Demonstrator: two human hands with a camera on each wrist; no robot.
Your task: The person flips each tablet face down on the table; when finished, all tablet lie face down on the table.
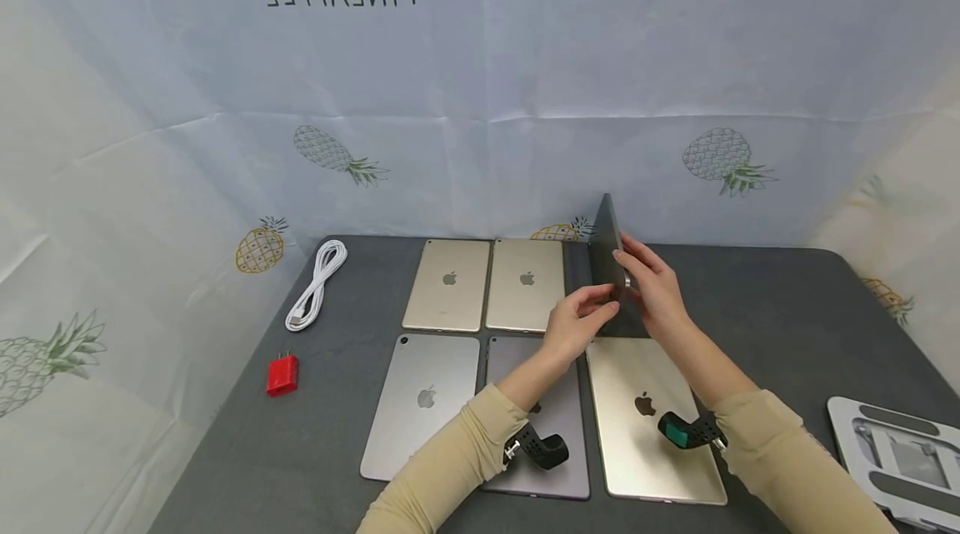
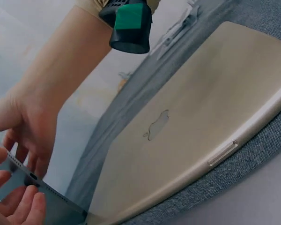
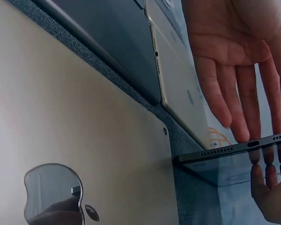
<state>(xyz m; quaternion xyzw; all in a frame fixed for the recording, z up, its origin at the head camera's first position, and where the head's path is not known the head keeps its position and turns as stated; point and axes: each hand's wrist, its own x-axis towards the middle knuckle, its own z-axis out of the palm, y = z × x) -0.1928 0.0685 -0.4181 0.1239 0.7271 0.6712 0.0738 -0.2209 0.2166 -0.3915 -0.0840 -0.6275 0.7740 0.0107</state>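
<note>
A dark grey tablet (image 1: 606, 255) stands on edge at the back of the table, its port edge towards me. My right hand (image 1: 654, 288) grips it at the near edge, thumb against the edge and fingers on the far-right face. From the other side my left hand (image 1: 576, 321) touches its lower near part with fairly straight fingers. In the right wrist view the upright tablet's port edge (image 3: 239, 148) lies between both hands' fingertips, and its glossy face reflects fingers. Beneath my right forearm is a large gold tablet (image 1: 637, 409), lying back up.
Two gold tablets (image 1: 446, 284) lie in the back row. In front of them are a silver tablet (image 1: 420, 401) and a grey one (image 1: 536, 467), partly under my left arm. A white cable (image 1: 318, 282) and red charger (image 1: 282, 374) lie left; a silver stand (image 1: 900, 459) lies right.
</note>
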